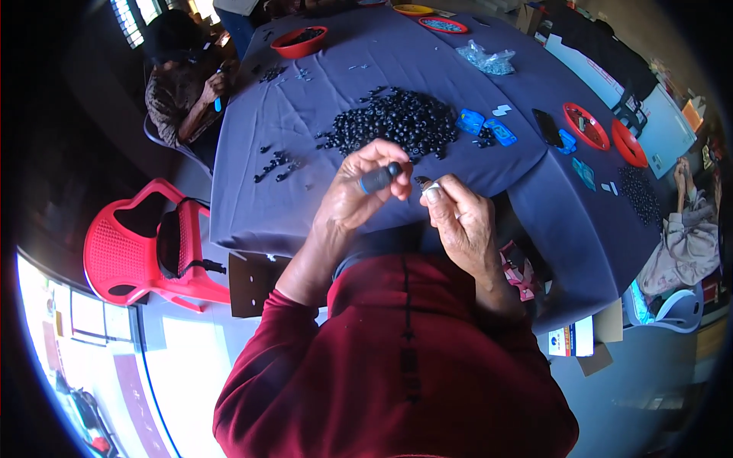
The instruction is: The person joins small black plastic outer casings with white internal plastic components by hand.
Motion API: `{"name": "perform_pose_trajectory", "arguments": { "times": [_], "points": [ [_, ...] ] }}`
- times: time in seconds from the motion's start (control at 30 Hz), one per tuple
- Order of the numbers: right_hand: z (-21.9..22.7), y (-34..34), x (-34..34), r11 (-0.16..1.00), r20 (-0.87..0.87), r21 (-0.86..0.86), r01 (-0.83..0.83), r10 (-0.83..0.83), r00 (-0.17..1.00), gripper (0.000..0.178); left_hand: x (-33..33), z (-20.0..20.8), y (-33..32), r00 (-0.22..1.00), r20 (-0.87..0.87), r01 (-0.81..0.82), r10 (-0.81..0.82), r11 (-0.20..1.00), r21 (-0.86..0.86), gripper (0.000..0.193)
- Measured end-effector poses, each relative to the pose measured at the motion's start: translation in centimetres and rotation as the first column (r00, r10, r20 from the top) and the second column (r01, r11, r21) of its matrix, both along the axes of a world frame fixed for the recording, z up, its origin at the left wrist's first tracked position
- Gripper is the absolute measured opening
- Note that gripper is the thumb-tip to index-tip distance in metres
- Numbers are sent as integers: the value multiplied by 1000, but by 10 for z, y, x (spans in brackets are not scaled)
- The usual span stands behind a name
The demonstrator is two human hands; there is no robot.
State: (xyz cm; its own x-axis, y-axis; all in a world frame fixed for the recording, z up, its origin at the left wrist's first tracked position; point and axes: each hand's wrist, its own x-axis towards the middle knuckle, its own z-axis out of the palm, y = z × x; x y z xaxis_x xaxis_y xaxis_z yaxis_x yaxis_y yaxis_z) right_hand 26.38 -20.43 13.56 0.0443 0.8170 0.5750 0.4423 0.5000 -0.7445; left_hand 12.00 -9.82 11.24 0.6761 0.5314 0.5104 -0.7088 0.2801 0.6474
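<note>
My left hand is raised over the table's near edge, fingers curled round a small rounded black part. Just behind that part is a blue-grey cylinder; I cannot tell whether it is a wrap on the thumb or something held. Close by on the right, my right hand pinches a small dark piece between thumb and forefinger, its kind too small to make out. Something white covers the thumb tip. The two hands are apart. Beyond them lies a large heap of small black parts.
The dark cloth-covered table also bears a red bowl, blue packets, a phone, a clear plastic bag and red trays. A red chair stands left. Other people sit at the left and right.
</note>
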Motion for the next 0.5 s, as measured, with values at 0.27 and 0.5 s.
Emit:
{"name": "perform_pose_trajectory", "arguments": {
  "times": [0.27,0.5],
  "points": [
    [6,-6,-4,998,-75,37,-44,46,996,24,2,0,-14,999,-20,-35,36,999,33,21],
    [1,-2,-2,999,-46,9,-39,40,998,20,4,0,-16,996,-62,-62,64,997,35,22]
  ]
}}
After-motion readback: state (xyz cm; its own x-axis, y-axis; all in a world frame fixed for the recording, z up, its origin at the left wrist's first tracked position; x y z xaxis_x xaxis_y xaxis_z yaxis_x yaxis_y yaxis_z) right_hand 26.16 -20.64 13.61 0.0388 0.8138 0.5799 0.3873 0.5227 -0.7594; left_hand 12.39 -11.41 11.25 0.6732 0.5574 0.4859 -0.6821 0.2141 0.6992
